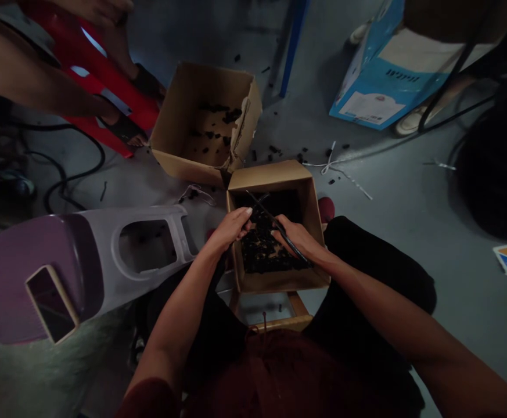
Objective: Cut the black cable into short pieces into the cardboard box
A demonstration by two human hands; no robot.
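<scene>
Over an open cardboard box (320, 232) between my knees, both hands are at work. My right hand (294, 235) is closed round a long, thin black strip (283, 230), which slants from above the box's far part back under my wrist. My left hand (236, 225) is closed in a pinch, thumb on top, at the box's left side. Near its fingertips a short dark end (262, 199) crosses the long strip; whether this is a separate piece I cannot tell. Many small black pieces (262, 249) lie in the box below my hands.
A second cardboard box (192, 162) with black scraps adjoins the far left corner. A grey and purple stool (122, 255) stands left, bearing a phone (53, 303). Another person's hands (137, 139) are beyond. A blue carton (370, 87), white string (329, 165) and scraps lie on the floor.
</scene>
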